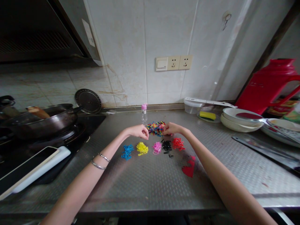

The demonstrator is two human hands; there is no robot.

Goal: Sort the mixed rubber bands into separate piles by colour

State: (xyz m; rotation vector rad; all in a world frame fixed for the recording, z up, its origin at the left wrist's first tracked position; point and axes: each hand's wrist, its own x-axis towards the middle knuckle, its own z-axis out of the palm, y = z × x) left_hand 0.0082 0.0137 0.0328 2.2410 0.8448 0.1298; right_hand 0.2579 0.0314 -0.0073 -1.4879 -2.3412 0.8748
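Note:
A heap of small mixed-colour pieces (155, 128) lies on the metal counter (150, 184). At its left edge is my left hand (140, 131), fingers closed in a pinch above the yellow pile (142, 148); what they hold, if anything, is too small to see. My right hand (171, 128) touches the heap's right side, its fingers also pinched and their contents hidden. Nearer me, separate piles form a row: blue (127, 152), yellow, pink (157, 147), black (167, 146) and red (178, 143).
Behind the heap stands a small pink-capped bottle (144, 113). A red cutout (189, 167) lies near my right forearm. Left are a pan (47, 122) and a white-edged phone-like object (35, 170). Bowls (241, 122), a knife (264, 150) and a red thermos (267, 86) are right.

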